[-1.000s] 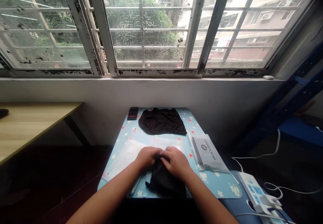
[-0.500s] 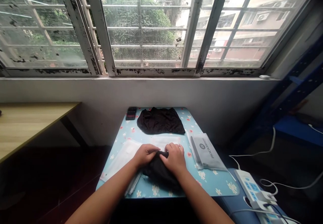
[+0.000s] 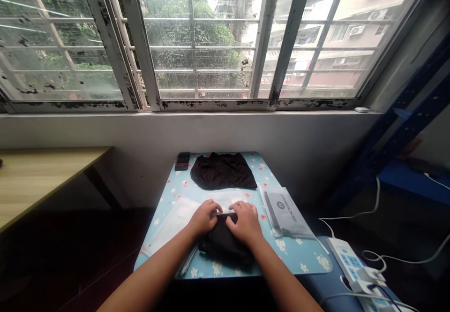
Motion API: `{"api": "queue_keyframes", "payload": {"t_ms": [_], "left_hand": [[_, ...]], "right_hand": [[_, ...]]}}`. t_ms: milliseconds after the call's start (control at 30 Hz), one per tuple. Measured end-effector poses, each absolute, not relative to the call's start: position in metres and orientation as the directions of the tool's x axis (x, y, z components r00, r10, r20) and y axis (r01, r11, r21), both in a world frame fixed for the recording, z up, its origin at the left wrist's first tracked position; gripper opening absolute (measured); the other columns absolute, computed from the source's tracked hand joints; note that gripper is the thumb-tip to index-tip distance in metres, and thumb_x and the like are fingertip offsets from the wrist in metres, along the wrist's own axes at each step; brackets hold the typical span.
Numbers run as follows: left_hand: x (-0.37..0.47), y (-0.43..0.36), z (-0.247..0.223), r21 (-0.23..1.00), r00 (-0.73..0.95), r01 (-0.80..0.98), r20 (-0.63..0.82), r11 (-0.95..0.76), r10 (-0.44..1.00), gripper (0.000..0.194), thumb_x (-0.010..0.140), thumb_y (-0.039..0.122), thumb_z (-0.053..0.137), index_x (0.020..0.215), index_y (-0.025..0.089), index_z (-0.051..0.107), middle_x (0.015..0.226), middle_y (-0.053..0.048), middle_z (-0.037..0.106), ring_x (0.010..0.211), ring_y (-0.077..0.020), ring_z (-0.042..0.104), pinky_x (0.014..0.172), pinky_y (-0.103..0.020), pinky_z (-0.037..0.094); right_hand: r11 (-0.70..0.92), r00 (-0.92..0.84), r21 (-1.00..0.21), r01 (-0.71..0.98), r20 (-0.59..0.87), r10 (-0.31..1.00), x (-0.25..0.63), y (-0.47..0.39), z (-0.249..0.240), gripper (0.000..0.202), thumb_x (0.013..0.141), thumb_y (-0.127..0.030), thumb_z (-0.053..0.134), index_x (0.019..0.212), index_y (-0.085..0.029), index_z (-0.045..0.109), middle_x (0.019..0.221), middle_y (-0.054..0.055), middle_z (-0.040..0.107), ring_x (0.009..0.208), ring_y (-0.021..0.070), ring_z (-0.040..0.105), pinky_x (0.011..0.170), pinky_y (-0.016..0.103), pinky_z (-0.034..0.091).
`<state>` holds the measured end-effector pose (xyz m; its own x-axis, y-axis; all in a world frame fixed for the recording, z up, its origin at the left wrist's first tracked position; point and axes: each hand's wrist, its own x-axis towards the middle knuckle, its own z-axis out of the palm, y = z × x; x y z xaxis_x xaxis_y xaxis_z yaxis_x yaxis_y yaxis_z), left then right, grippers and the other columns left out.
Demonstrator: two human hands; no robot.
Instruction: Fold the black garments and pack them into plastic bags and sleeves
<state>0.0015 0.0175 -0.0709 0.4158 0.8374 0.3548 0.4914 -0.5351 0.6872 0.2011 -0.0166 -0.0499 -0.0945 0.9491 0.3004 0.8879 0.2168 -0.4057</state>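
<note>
Left grip [image 3: 204,219] and right grip [image 3: 246,221] hold black cloth [image 3: 224,244], apparently by its far edge.

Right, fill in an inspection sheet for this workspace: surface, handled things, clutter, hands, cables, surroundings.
Surface: table, blue, flowered, partly covered.
Handled things: near cloth, black, bunched.
Clutter: far cloth, black, toward the far edge; black item, blurred, far left corner; pale wrapping, left; grey packet, right.
Hands: left hand and right hand, fingers at near cloth's far edge; grip unclear.
Cables: white cable and power strip, right of table.
Surroundings: window ahead; desk left.
</note>
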Motion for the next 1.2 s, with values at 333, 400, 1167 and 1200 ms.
{"api": "queue_keyframes", "payload": {"t_ms": [333, 400, 1167, 1200], "left_hand": [[-0.004, 0.012, -0.066, 0.719, 0.429, 0.451, 0.345, -0.529, 0.835, 0.034, 0.076, 0.002, 0.053, 0.099, 0.020, 0.070, 0.087, -0.002, 0.054, 0.082, -0.0191, 0.055, 0.074, -0.029, 0.044], [-0.004, 0.010, -0.065, 0.723, 0.455, 0.424, 0.351, -0.546, 0.818, 0.033, 0.075, 0.002, 0.052, 0.097, 0.020, 0.069, 0.088, -0.002, 0.054, 0.083, -0.0187, 0.055, 0.075, -0.029, 0.045], [0.025, 0.048, -0.028, 0.441, 0.575, 0.711, 0.085, -0.548, 0.814, 0.052, 0.099, 0.039, 0.054, 0.149, 0.027, 0.052, 0.161, -0.010, 0.044, 0.149, -0.0343, 0.036, 0.123, -0.057, 0.024], [0.027, 0.053, -0.033, 0.416, 0.564, 0.745, 0.025, -0.522, 0.826, 0.059, 0.098, 0.043, 0.055, 0.154, 0.028, 0.046, 0.165, -0.010, 0.036, 0.153, -0.0365, 0.029, 0.123, -0.061, 0.020]], "right_hand": [[-0.004, 0.146, -0.467, 0.884, 0.269, 0.952, 0.223, 0.004, -0.073, 0.042, 0.084, -0.031, 0.062, 0.126, -0.024, 0.059, 0.138, 0.010, 0.058, 0.129, 0.0296, 0.051, 0.109, 0.043, 0.034], [-0.004, 0.152, -0.479, 0.878, 0.270, 0.951, 0.226, 0.006, -0.073, 0.044, 0.085, -0.028, 0.060, 0.128, -0.023, 0.057, 0.140, 0.010, 0.058, 0.130, 0.0283, 0.052, 0.109, 0.041, 0.035], [0.433, -0.425, -0.305, 0.848, 0.098, 0.900, 0.216, -0.115, -0.056, 0.061, 0.099, -0.045, 0.052, 0.158, -0.037, 0.038, 0.168, 0.006, 0.028, 0.153, 0.0383, 0.026, 0.121, 0.063, 0.024], [0.434, -0.431, -0.306, 0.847, 0.080, 0.899, 0.215, -0.111, -0.057, 0.064, 0.098, -0.046, 0.054, 0.159, -0.035, 0.037, 0.169, 0.007, 0.024, 0.154, 0.0393, 0.023, 0.121, 0.063, 0.023]]}}
